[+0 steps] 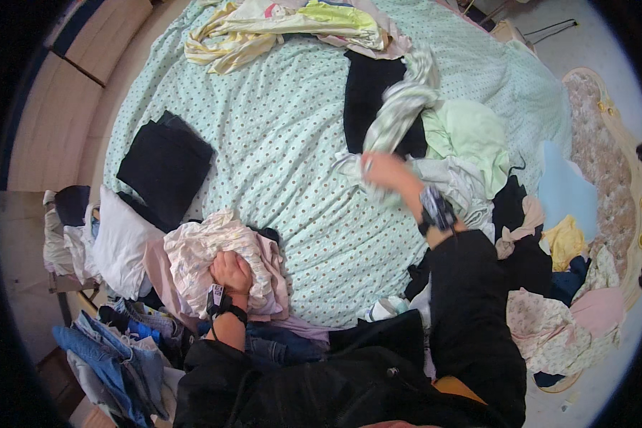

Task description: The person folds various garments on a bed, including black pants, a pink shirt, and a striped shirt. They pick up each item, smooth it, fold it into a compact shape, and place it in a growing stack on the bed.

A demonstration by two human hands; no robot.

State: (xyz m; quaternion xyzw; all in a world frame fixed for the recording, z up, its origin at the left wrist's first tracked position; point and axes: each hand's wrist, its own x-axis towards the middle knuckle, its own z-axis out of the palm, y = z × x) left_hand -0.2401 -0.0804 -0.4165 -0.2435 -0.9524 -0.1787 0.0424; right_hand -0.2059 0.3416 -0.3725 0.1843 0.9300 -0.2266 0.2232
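Note:
My left hand [232,274] has its fingers curled into a bunched cream garment with a small print [192,262], which rests on pink folded cloth [160,267] at the bed's near left. Further right, my right hand [388,171], blurred, grips a twisted green-and-white striped cloth [398,120]. That cloth stretches away from my fist across a black garment [366,91]. Just beside my right wrist lie a rumpled pale grey-white garment [449,179] and a light green garment [471,134].
A dotted mint bedsheet [267,139] covers the bed. Folded black clothes [166,160] and a white pillow-like item [123,241] lie left. Yellow-striped clothes [241,45] sit at the far side. Jeans [112,369] are stacked near left; a tufted headboard-like panel [599,139] stands right, with mixed clothes before it.

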